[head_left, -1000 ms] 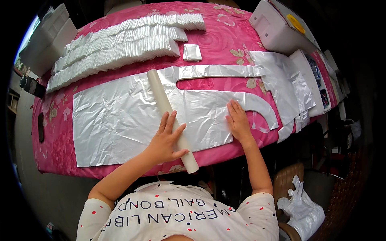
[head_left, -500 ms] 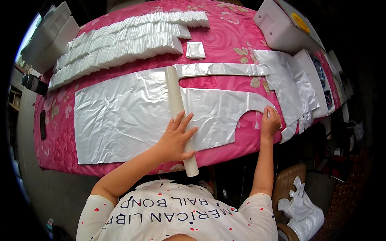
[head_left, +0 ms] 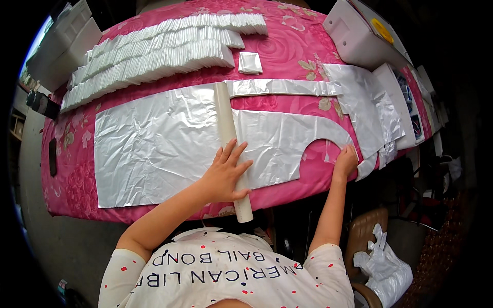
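A silvery-white thin plastic apron (head_left: 159, 143) lies flat across the pink floral cloth, with a curved cut-out at its right end. Across it lies a long cream tube (head_left: 224, 110), its near end sticking out past the table's edge. My left hand (head_left: 226, 177) rests on the tube's near half, fingers spread and pressing down. At the right, my right hand (head_left: 346, 161) pinches the apron's narrow curved strap beside the cut-out; its fingertips are closed on the film. A long strip (head_left: 285, 88) of the same film runs along the far side.
Rows of folded white packets (head_left: 154, 64) fill the far left, and one folded square (head_left: 250, 63) lies apart. More film sheets (head_left: 359, 97) lie at the right. White boxes (head_left: 354, 36) stand at the back corners. A white bag (head_left: 385, 267) sits on a brown chair (head_left: 368, 228).
My right hand has moved slightly down, still pinching the strap. My left hand stays spread on the tube. The whole view has shifted a little.
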The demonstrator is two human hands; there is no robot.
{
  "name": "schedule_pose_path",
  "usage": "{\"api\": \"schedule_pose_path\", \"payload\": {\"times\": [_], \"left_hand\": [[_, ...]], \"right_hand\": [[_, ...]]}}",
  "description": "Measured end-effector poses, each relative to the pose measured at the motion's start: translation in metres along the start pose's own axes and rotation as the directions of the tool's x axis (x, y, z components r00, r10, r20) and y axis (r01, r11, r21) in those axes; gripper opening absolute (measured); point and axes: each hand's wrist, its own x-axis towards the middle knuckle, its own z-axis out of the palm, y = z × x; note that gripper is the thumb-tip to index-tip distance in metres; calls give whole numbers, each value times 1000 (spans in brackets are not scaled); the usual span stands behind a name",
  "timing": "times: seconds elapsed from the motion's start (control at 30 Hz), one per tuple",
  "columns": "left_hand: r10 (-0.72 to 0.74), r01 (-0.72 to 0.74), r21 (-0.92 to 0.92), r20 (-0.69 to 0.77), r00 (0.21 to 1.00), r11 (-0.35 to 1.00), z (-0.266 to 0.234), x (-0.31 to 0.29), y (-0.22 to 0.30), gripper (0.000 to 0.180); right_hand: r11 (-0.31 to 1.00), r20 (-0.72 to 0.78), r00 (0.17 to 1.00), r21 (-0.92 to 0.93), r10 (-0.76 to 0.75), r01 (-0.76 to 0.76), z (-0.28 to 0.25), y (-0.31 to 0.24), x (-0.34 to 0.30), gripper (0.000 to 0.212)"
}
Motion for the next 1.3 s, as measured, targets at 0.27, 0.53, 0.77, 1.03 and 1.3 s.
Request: {"api": "schedule_pose_path", "payload": {"times": [0.27, 0.53, 0.77, 1.03, 1.3], "left_hand": [[9, -9, 7, 15, 1000, 1000, -1, 2, 1, 67], [-1, 1, 0, 11, 1000, 1000, -2, 1, 2, 67], [-6, 6, 0, 57, 998, 1000, -4, 2, 2, 70], [-396, 173, -893, -6, 918, 415, -18, -4, 16, 55], [-694, 470, -883, 340, 634, -3, -86, -109, -92, 24]], "right_hand": [[987, -171, 977, 72, -128, 142, 6, 12, 5, 31], [980, -179, 967, 56, -181, 193, 12, 4, 9, 20], [917, -238, 956, 318, -169, 242, -53, -47, -12, 14], [338, 23, 749, 901, -662, 271, -98, -205, -139, 15], [301, 46, 588, 890, -807, 343, -119, -210, -189, 35]]}}
